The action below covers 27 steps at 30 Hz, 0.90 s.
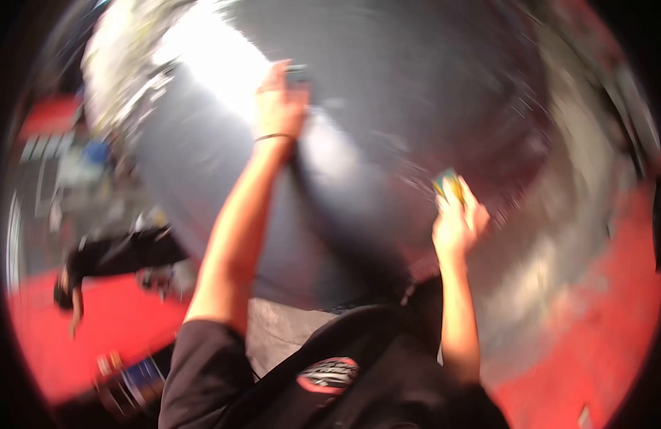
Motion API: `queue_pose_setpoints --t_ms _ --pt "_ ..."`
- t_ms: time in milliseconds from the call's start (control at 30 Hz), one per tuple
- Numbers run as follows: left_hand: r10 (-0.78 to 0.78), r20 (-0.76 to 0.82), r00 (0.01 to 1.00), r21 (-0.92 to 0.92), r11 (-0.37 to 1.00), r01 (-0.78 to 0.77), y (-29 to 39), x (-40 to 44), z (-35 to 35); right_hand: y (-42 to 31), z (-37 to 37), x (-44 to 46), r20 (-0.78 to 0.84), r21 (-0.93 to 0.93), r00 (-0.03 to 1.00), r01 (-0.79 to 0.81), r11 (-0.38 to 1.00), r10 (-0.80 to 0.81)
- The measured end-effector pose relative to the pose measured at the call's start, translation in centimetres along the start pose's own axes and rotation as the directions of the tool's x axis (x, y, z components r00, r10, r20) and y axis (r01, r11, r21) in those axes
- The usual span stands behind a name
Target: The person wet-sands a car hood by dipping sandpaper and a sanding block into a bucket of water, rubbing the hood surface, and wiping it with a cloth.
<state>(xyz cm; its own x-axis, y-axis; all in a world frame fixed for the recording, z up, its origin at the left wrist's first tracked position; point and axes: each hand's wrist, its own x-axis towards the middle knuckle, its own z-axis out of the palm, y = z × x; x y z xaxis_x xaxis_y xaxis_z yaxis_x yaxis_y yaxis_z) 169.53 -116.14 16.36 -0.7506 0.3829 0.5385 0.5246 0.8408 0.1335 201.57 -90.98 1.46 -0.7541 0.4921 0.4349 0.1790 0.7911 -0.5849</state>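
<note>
A large dark, glossy curved panel (416, 86) fills the upper middle of the head view, with bright light reflected on it. My left hand (282, 104) reaches far up over the panel, its fingers wrapped round a small dark object (297, 74) whose kind is too blurred to tell. Lower and to the right, my right hand (459, 213) grips a small yellow and teal block (448, 184) against or just above the panel's surface. A thin dark band circles my left wrist.
At the left, another person in dark clothes (123, 254) bends over the red floor (116, 307). Below them sits a dark box or case with blue and red items (141, 375). Crumpled, pale sheeting (119, 64) borders the panel at the upper left.
</note>
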Motion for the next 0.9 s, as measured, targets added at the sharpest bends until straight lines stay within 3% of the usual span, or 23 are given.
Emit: queue_pose_setpoints --t_ms 33,67,100,133,167,200,233,267,333,367,400,433,467,533,600,633,700,733,800,833,867,900 --pt "-0.022 0.012 1.0 -0.009 1.0 0.022 -0.5 -0.7 0.5 1.0 -0.1 0.1 -0.028 -0.052 1.0 0.012 0.999 -0.013" --pt "0.034 -0.078 0.996 -0.014 0.999 -0.035 -1.0 -1.6 2.7 2.0 0.0 0.3 -0.055 -0.105 0.998 0.021 0.994 -0.027" --pt "-0.028 -0.051 0.998 0.002 1.0 0.028 0.1 -1.9 3.4 4.4 -0.7 4.0 -0.09 -0.054 0.987 0.126 0.991 -0.13" --pt "-0.089 -0.02 0.996 -0.033 0.996 0.088 1.2 -2.1 4.0 7.3 -0.9 7.6 -0.126 -0.137 0.978 0.148 0.979 -0.166" --pt "-0.121 -0.016 0.993 -0.012 0.993 0.121 0.7 -1.9 3.5 9.8 0.6 11.3 -0.127 -0.172 0.99 0.041 0.984 -0.063" --pt "-0.132 0.006 0.991 -0.057 0.99 0.132 2.3 -1.4 3.3 14.6 -0.4 15.6 -0.135 -0.309 0.987 0.045 0.95 -0.091" --pt "-0.11 -0.007 0.994 -0.044 0.993 0.109 2.3 -1.2 4.2 14.9 -0.8 18.6 -0.155 -0.273 0.985 -0.112 0.955 0.071" --pt "-0.099 -0.017 0.995 -0.034 0.995 0.098 2.3 -1.2 4.7 17.5 -0.1 21.2 -0.214 -0.316 0.976 -0.099 0.944 0.031" --pt "-0.072 -0.043 0.996 -0.056 0.996 0.07 2.5 -0.9 5.3 14.1 -1.1 20.9 -0.192 -0.313 0.959 -0.262 0.913 0.21" --pt "-0.062 -0.048 0.997 -0.104 0.993 0.057 2.8 0.3 6.0 9.1 -2.1 19.4 -0.206 -0.151 0.961 -0.219 0.964 0.186" --pt "-0.043 -0.087 0.995 -0.054 0.998 0.038 2.8 -0.3 6.9 6.0 -2.2 16.2 -0.172 -0.094 0.98 -0.119 0.988 0.102" --pt "-0.002 -0.071 0.997 -0.083 0.997 -0.004 2.4 0.0 6.9 -0.9 -3.5 13.5 -0.125 -0.216 0.989 0.044 0.975 -0.072" --pt "-0.013 -0.008 1.0 -0.089 0.996 0.012 2.4 0.4 6.0 -2.2 -2.2 12.1 -0.073 -0.195 0.987 0.126 0.973 -0.142" --pt "-0.034 -0.033 0.999 -0.082 0.996 0.031 0.8 0.4 3.8 -4.8 0.1 9.2 0.033 -0.131 0.96 0.281 0.951 -0.279" --pt "-0.096 -0.008 0.995 -0.036 0.995 0.096 -1.3 -0.6 3.2 -2.4 2.6 16.2 0.006 -0.237 0.987 0.159 0.958 -0.162" --pt "-0.099 0.003 0.995 0.03 0.995 0.098 -0.1 -1.3 3.1 2.3 2.5 20.5 -0.02 -0.409 0.998 0.044 0.911 -0.057" --pt "-0.077 0.0 0.997 0.04 0.996 0.077 -0.3 -1.6 2.3 8.1 2.8 30.2 -0.138 -0.355 0.947 -0.321 0.878 0.29" --pt "-0.073 0.013 0.997 0.061 0.996 0.072 -0.6 -1.4 2.3 10.4 2.9 33.0 -0.159 -0.373 0.924 -0.384 0.845 0.349" --pt "-0.096 0.035 0.995 0.049 0.994 0.094 -0.2 -0.9 2.3 8.5 4.3 32.5 -0.127 -0.358 0.96 -0.278 0.891 0.249" --pt "-0.111 0.051 0.993 0.035 0.993 0.109 0.3 -1.1 2.3 5.1 5.8 29.9 -0.175 -0.329 0.981 -0.143 0.933 0.089" --pt "-0.115 0.065 0.991 0.047 0.993 0.112 0.3 -1.3 2.5 -1.8 5.2 26.7 -0.164 -0.192 0.986 -0.049 0.98 0.017" --pt "-0.115 0.067 0.991 0.065 0.992 0.111 0.0 -1.4 2.8 -6.4 5.8 23.3 -0.146 0.055 0.973 0.187 0.981 -0.178"
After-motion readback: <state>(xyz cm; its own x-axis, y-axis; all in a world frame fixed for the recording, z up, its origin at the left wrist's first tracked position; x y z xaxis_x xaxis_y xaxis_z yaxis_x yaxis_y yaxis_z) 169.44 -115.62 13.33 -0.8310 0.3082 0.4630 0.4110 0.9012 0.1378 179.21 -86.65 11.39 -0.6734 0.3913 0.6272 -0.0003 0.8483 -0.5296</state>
